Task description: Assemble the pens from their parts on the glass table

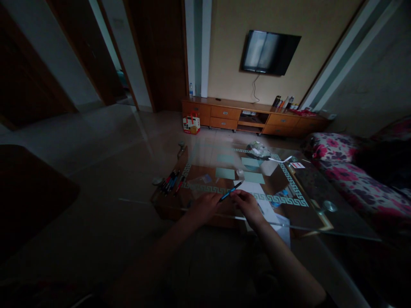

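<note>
A slim blue-and-black pen (228,192) slants up to the right above the near edge of the glass table. My left hand (208,205) is closed around its lower end. The fingers of my right hand (248,204) are bent in a pinch against the middle of the pen, though the dim light blurs the exact contact. Under the hands, white paper sheets (265,209) lie at the table's near side. To the left, a bunch of several pens (168,183) with dark, red and blue parts rests on the table's corner.
The glass table (346,214) has a small white roll-like object (239,173), a plastic bag (257,149) and a red-and-white card (297,165) on it. A flowered sofa (356,171) stands to the right. Beyond are a low wooden cabinet (224,113) and a carton (192,124).
</note>
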### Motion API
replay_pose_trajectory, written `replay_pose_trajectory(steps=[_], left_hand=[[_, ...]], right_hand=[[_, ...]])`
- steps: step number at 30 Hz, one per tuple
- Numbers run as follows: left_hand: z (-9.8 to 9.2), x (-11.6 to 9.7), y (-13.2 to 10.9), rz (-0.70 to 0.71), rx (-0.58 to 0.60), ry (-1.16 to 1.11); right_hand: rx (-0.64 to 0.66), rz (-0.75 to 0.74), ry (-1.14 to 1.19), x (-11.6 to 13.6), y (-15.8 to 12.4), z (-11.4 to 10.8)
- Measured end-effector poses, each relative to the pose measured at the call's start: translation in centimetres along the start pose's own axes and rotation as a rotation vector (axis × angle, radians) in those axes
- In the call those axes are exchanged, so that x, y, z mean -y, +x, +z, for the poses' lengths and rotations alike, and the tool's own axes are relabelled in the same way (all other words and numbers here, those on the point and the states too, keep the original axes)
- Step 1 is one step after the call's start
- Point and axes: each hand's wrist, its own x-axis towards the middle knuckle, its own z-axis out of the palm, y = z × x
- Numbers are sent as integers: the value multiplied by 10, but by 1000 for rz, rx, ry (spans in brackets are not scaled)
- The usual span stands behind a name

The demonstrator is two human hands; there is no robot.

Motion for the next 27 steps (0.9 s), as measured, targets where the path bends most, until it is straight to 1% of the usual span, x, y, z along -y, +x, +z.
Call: replay_pose_trajectory(steps=[2, 4, 6, 7, 8, 9, 11, 12, 15, 17, 18, 21, 27], left_hand=[[3, -4, 1, -2, 7, 29], [4, -7, 2, 12, 21, 76], [1, -7, 2, 48, 19, 120], [-2, -5, 3, 67, 12, 136], [-5, -1, 3, 80, 2, 153], [-9, 4, 3, 68, -16, 175], [-18, 20, 4, 18, -24, 195], [-22, 30, 4, -24, -17, 202], [-30, 62, 4, -229, -26, 226], [-31, 82, 3, -299, -39, 236], [-30, 90, 3, -325, -46, 241], [-27, 106, 1, -375, -53, 256], [-25, 117, -6, -422, -37, 281]], right_hand=[[14, -15, 43, -2, -2, 11], [-5, -31, 86, -3, -1, 17], [-26, -31, 86, -5, 3, 15], [-33, -33, 56, -6, 6, 10], [-49, -41, 1, -7, 9, 1], [-93, -45, -90, -9, 13, -10], [-229, -53, -411, -14, 19, -40], [-284, -44, -489, -17, 21, -57], [-423, 7, -667, -29, 21, -107], [-490, 30, -776, -36, 18, -132], [-506, 42, -821, -39, 16, -141], [-521, 71, -922, -49, 14, -157], [-490, 116, -1049, -64, 16, -164]])
